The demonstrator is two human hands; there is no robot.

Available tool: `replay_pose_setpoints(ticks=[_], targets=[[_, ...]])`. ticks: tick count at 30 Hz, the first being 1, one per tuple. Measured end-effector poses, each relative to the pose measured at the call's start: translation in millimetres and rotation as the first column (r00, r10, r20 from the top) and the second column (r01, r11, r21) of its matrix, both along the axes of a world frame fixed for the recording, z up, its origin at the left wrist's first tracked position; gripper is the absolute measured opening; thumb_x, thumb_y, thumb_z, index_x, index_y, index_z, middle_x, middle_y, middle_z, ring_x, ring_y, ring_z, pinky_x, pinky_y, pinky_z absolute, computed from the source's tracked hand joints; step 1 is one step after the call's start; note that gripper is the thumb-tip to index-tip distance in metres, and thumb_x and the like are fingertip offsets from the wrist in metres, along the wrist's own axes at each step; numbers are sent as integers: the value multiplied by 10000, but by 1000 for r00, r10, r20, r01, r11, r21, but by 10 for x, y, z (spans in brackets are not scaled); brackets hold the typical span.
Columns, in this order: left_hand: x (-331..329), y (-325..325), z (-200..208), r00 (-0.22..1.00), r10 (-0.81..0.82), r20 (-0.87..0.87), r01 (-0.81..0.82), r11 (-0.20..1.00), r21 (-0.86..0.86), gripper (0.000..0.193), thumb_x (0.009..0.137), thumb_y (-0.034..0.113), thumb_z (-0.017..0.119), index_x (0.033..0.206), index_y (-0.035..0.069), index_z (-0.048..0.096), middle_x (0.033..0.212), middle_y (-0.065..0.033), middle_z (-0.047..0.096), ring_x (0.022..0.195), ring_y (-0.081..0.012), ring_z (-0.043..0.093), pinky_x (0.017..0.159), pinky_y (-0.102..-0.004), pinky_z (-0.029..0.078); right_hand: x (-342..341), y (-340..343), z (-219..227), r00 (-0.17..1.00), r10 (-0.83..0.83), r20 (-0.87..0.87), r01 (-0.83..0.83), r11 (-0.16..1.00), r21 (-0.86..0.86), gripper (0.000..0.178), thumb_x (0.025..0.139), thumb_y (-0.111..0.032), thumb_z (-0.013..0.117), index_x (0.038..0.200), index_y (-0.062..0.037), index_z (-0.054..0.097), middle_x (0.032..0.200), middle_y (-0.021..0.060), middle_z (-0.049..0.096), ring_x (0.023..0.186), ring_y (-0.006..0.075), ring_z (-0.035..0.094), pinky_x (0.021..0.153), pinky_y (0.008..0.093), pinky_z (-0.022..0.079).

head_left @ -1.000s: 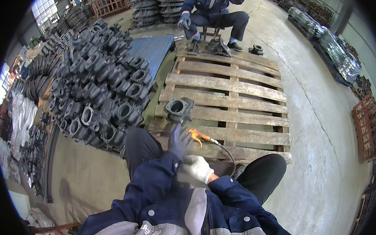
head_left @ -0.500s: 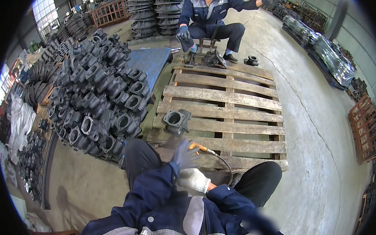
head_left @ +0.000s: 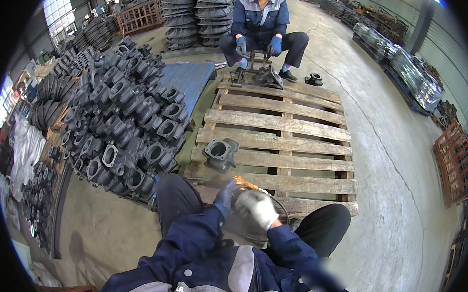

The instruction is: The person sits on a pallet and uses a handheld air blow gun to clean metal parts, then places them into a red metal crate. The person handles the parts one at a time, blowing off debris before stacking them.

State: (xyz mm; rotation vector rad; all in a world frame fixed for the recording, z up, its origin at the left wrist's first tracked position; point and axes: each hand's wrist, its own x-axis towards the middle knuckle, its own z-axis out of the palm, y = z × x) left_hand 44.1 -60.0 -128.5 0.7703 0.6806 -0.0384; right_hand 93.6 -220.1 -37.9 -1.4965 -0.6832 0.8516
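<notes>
Pallet of worn wooden slats before the wearer, between two knees in dark trousers at its near edge. On its left side, black casting with a round bore in a square flange, just beyond the hands and well apart from the heap. Near the pallet's close edge, orange gun-shaped tool with a metal fitting and dark hose curving back toward the wearer, right beside the gloved fingers. Left hand, in a dark blue-grey glove, close against the right, nearest to the tool; impossible to tell from this view whether fingers together or apart, or whether in contact with the tool. Right hand, in a white glove, blurred and in front of the hose; finger state likewise impossible to tell. To the left, large heap of similar black castings, beside blue platform. At the far end, seated co-worker in matching jacket and blue gloves, hands near the knees; dark part near the feet, and small casting on the floor. To the right, film-wrapped bundles and rust-red crate. Behind, stacks of dark ribbed parts.
</notes>
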Motion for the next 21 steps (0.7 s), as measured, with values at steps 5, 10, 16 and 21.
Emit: replay_pose_setpoints(ticks=[5,10,16,21], targets=[[-149,-263,-133,935,-330,130,278,909,309,465,969,445,459,1287,111,518,1129,-53,604,989,-169,585,830,-291,475,496,-11,-169,581,-365,-727,710,664,234,455,963,-436,484,1054,-10,617,936,121,646,791,210,617,743,340,529],[-205,-568,-13,807,-568,159,587,799,-128,382,1018,285,405,1331,80,480,1214,-56,576,1107,-167,540,973,-303,425,370,49,-182,507,-253,-824,662,726,184,675,889,-445,616,1356,-41,342,1268,166,448,1169,325,491,908,488,509],[-240,-550,-21,819,-573,-24,562,793,237,307,985,285,459,1151,68,599,1092,-49,632,907,-163,578,836,-307,439,229,179,22,319,-194,-928,615,787,47,864,835,-448,691,1451,-101,195,1444,92,250,1374,382,228,940,707,333],[-183,-476,-31,817,-559,140,554,829,72,259,993,212,440,1083,54,625,1014,-54,645,925,-142,586,829,-278,472,213,165,-48,436,-257,-863,567,822,42,880,831,-480,685,1478,-222,147,1511,85,187,1374,411,240,974,723,267]])
